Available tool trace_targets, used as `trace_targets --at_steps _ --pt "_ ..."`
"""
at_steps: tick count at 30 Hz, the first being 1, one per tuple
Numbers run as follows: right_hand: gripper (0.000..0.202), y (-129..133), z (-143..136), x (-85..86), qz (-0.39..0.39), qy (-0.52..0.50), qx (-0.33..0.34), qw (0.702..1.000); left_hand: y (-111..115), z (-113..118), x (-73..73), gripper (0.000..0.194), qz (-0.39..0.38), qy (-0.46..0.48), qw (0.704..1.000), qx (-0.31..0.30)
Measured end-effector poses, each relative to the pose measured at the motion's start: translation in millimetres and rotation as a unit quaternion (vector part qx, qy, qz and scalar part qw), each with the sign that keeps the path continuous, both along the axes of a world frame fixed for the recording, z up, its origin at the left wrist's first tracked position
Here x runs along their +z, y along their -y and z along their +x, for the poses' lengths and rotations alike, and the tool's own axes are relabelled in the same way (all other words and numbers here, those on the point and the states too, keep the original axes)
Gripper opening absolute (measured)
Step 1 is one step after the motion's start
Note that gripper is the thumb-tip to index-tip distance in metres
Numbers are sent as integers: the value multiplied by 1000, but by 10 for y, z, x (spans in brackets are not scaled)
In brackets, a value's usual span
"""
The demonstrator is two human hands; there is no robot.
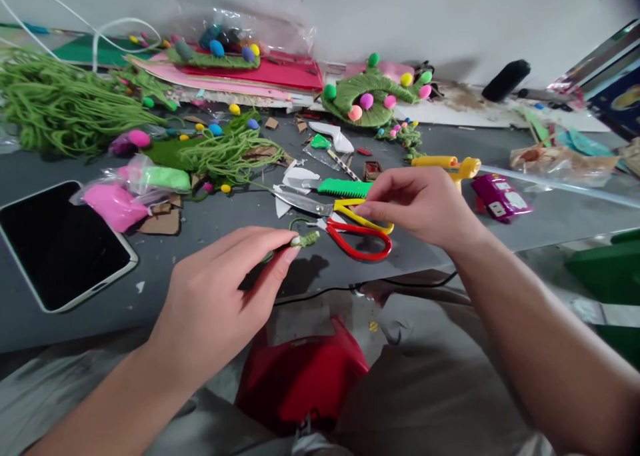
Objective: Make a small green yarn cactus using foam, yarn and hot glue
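From the head view, the left hand (220, 296) pinches a small green yarn-wrapped piece (306, 239) between thumb and fingertips, holding it just above the near edge of the grey table (240, 209). The right hand (420, 203) is half-curled, its fingertips touching the yellow handle of the scissors (345, 223) — which lie flat just beyond the wrapped piece, with the red handle nearest the person. It is closing on the handle rather than gripping it yet.

By my reading, the step in hand is picking up the scissors while the other hand steadies the piece. The next move calls for fingers threaded through both handle loops and the blades brought to the loose yarn end.

Around them lie a green comb-like tool (345, 188), a dark phone (60, 243), pink clay in a bag (115, 206) and loose green yarn (60, 109).
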State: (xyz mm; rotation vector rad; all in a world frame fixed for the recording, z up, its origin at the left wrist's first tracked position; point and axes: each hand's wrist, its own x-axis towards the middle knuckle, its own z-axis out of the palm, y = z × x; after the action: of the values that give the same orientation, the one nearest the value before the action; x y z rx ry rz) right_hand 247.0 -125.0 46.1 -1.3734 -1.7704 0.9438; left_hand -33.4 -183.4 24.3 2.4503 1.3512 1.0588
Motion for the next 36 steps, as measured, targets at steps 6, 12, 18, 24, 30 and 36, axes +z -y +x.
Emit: trace_targets --at_steps 6,12,18,24,30,36 --pt "24 1 -15 -5 -3 -5 27 1000 -11 13 1 13 7 3 1000 -5" --pt "27 -7 -3 -5 -16 13 37 999 5 -7 -6 15 -2 0 1000 4" --pt "24 9 -29 -1 -16 -17 24 999 4 -11 7 16 -7 2 1000 4" --pt "25 37 -26 -2 -6 -14 39 999 22 -19 11 16 -12 -3 1000 6" --pt "26 30 -26 19 -13 23 71 997 25 -14 12 15 -19 -10 1000 10" --pt "28 68 -73 15 -4 8 75 997 17 -11 18 15 -12 -9 1000 7"
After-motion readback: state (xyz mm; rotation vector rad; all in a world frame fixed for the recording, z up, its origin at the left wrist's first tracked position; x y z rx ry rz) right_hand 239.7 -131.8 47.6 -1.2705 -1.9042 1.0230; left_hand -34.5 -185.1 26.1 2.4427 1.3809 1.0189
